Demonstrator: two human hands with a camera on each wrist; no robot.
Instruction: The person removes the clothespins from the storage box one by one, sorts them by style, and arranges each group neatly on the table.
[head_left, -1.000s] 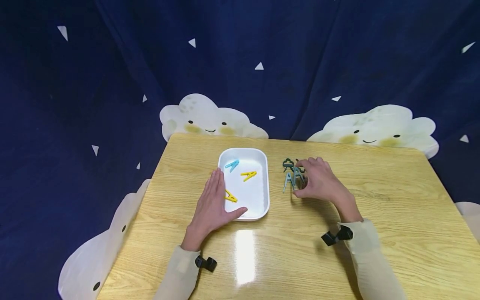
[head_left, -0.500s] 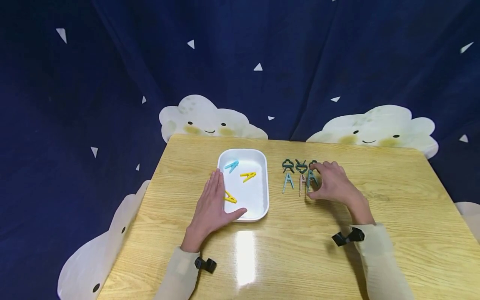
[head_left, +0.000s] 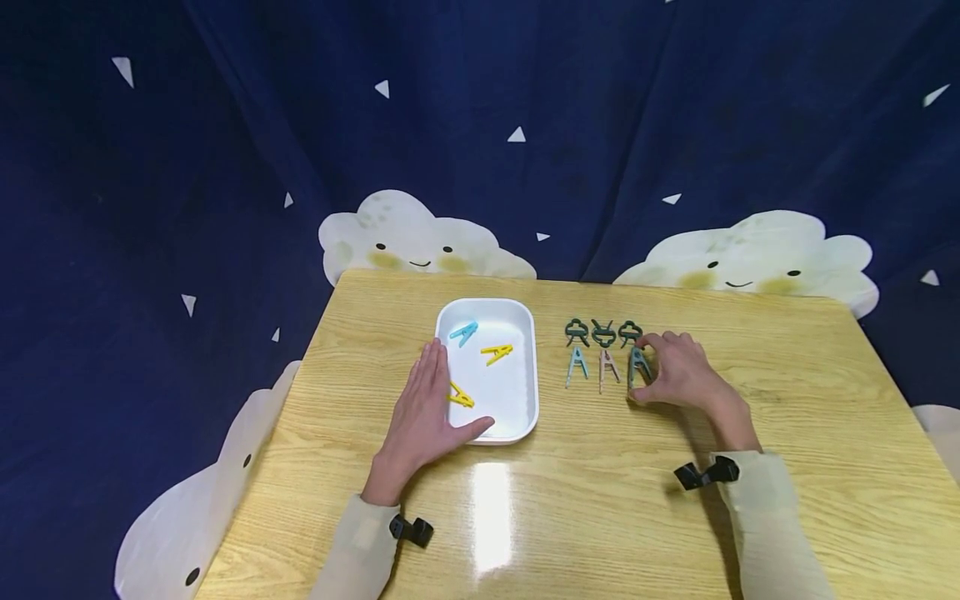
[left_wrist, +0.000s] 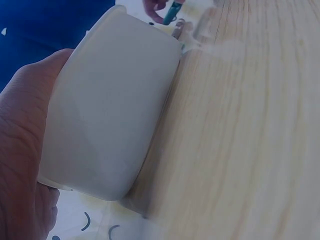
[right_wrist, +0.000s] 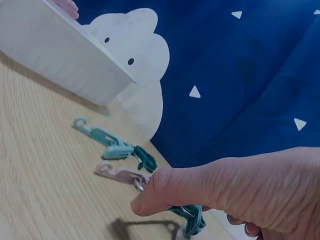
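Observation:
In the head view my left hand (head_left: 422,404) lies along the left side of a white tray (head_left: 529,417), fingers straight and thumb over its near edge. Two yellow clothespins (head_left: 498,353) and a light blue one (head_left: 465,333) lie inside. To the tray's right, my right hand (head_left: 690,375) pinches a teal clothespin (head_left: 637,365) between thumb and fingers, at the right end of a row. A light blue clothespin (head_left: 577,365) and a pink clothespin (head_left: 608,367) share that row. In the right wrist view my thumb (right_wrist: 165,190) hides most of the held clothespin.
Behind the row lie three dark green clips (head_left: 577,332) with cloud-like outlines. All stand on a light wooden table (head_left: 570,500). A dark blue curtain (head_left: 465,150) with white clouds hangs beyond its far edge.
My right hand has moved right with the teal clothespin, from over the row to its right end, uncovering the pink clothespin and the dark green clips. My left hand has stayed on the tray.

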